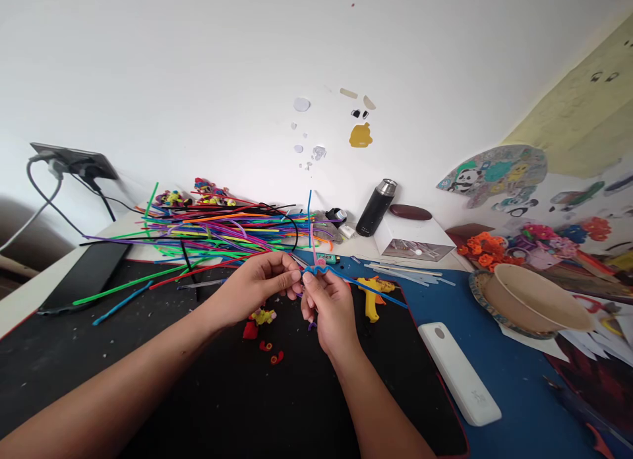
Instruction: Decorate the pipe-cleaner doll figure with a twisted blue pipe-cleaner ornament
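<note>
A blue pipe cleaner (pixel 346 277) runs between my hands, wavy near my fingertips, its straight tail reaching right past a yellow glue gun (pixel 372 301). My left hand (pixel 262 281) is closed, thumb and forefinger pinching at the near end; exactly what lies between those tips is partly hidden. With thumb and fingers together, my right hand (pixel 332 307) grips the wavy part. Just behind the fingers a pink pipe cleaner (pixel 313 243) stands up by a small pink coil (pixel 321 262). Below my left hand lie a small yellow figure (pixel 264 316) and red pieces (pixel 250 330) on the black mat (pixel 222 393).
A heap of coloured pipe cleaners (pixel 227 231) spreads along the wall. To the left lies a black phone-like slab (pixel 86 277). Rightward are a black flask (pixel 376 207), a white box (pixel 415 238), glue sticks (pixel 405 272), a white power bank (pixel 459 373) and a bowl (pixel 539 297).
</note>
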The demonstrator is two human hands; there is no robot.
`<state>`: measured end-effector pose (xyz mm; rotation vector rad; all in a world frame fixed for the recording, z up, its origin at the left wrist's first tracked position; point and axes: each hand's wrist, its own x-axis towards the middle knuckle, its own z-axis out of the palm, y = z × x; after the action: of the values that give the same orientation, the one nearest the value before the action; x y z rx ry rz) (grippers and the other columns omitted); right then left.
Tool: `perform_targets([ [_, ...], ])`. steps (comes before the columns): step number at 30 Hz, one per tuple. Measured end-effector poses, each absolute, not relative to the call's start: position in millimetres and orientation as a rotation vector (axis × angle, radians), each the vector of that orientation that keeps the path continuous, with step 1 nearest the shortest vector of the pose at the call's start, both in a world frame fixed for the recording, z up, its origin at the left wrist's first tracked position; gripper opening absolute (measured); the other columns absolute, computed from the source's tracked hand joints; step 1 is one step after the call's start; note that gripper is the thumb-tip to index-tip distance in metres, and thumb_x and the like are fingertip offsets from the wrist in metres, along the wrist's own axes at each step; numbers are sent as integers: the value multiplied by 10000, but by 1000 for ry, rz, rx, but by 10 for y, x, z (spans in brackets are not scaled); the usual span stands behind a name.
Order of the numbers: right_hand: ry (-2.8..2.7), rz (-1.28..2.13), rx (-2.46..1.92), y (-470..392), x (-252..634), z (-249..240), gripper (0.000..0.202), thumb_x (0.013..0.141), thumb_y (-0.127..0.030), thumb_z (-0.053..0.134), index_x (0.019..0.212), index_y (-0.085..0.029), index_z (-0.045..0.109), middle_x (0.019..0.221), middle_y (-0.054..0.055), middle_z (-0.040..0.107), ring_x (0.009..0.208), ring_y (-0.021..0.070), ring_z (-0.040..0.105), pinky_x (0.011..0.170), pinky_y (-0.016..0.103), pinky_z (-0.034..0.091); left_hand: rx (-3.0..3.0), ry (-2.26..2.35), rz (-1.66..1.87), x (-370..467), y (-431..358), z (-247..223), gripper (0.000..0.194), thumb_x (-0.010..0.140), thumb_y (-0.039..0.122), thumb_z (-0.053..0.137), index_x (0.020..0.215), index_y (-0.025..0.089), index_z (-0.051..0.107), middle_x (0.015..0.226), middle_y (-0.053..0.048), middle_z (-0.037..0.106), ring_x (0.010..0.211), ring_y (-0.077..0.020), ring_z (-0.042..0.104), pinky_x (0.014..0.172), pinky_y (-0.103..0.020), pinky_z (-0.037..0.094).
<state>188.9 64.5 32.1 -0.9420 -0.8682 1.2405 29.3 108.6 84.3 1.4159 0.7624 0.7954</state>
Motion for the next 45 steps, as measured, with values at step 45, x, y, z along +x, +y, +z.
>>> perform_targets([
  [45, -787, 1337, -835, 648, 1895, 331, 354, 835, -478, 866, 862, -183, 673, 496, -122, 413, 373, 53, 383, 385, 194, 269, 1402, 770, 833, 332, 1070, 786, 480, 806, 637, 822, 790, 173, 697, 689, -7, 671, 641, -155, 610, 639, -289, 523],
])
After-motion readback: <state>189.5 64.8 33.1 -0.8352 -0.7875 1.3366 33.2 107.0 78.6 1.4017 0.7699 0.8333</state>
